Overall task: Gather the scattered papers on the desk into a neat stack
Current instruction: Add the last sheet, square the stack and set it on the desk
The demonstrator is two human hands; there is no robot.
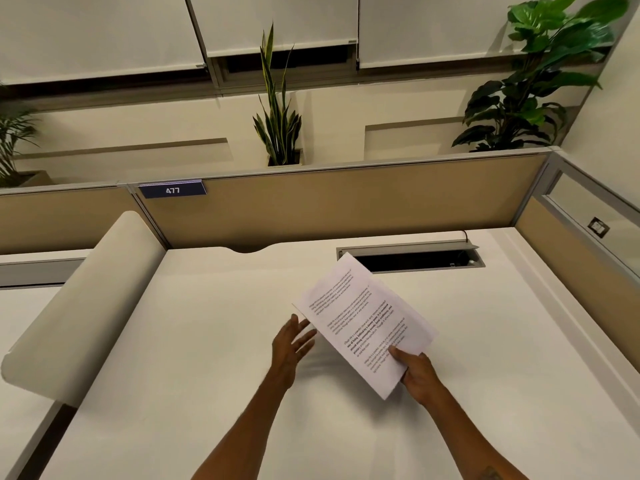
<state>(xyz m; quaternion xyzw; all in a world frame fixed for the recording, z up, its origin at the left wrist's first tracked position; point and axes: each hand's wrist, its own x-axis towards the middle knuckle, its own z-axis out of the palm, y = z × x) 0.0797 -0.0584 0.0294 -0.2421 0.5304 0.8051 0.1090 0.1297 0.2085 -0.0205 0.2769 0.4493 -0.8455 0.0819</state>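
Note:
A few white printed papers (360, 317) are held together above the white desk (194, 358), tilted, with their sheets slightly fanned at the right edge. My right hand (417, 374) grips their near corner, thumb on top of the text. My left hand (292, 344) is open with fingers spread, just left of the papers' lower left edge, close to it or barely touching. No other loose sheets show on the desk.
A tan partition (346, 206) with a blue "477" tag (172, 190) closes the back. An open cable slot (415, 259) lies behind the papers. A curved divider panel (86, 303) stands at the left, a side partition (581, 251) at the right. Plants stand beyond.

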